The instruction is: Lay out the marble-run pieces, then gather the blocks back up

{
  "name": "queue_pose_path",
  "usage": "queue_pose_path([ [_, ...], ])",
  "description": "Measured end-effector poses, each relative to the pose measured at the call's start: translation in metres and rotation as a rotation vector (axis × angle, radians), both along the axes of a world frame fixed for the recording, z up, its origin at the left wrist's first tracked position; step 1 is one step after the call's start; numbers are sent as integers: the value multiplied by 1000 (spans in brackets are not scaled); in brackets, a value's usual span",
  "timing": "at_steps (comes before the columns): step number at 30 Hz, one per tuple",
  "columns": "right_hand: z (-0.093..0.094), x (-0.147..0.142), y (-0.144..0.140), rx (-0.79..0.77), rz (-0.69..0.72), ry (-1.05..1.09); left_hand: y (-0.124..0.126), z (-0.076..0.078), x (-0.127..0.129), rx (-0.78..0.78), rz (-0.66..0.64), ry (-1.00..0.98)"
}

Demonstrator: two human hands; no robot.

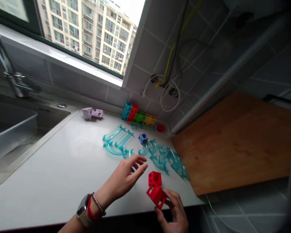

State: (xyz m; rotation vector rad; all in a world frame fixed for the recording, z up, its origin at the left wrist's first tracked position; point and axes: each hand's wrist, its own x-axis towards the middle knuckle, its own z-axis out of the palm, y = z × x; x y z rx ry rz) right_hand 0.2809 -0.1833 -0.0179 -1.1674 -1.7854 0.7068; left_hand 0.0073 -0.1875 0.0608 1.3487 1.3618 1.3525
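White counter (63,168); right hand (174,210) grips red cube (156,194); left hand (126,176) open just beside.

You see two red cube blocks (156,189), clear teal track pieces (160,155), a small blue block (143,138), lilac pieces (92,113), all on a white surface (63,161).

The red cube (156,194) in the right hand (174,212) is glossy moulded plastic, as is its twin (155,178) at 12 o'clock. The curved track pieces (116,142) are clear teal plastic. The desk (63,168) looks smooth, white, faintly shiny; the board (237,142) at 3 o'clock is matt wood; the sink (16,129) is brushed metal.
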Motion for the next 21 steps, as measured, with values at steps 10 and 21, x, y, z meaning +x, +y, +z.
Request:
queue_pose_path([
  [10, 6, 38, 4, 18, 43, 89, -35, -30, 86, -77, 24, 164],
  [21, -3, 68, 70, -470, -9, 677, -23, -33, 101, -137, 95, 418],
])
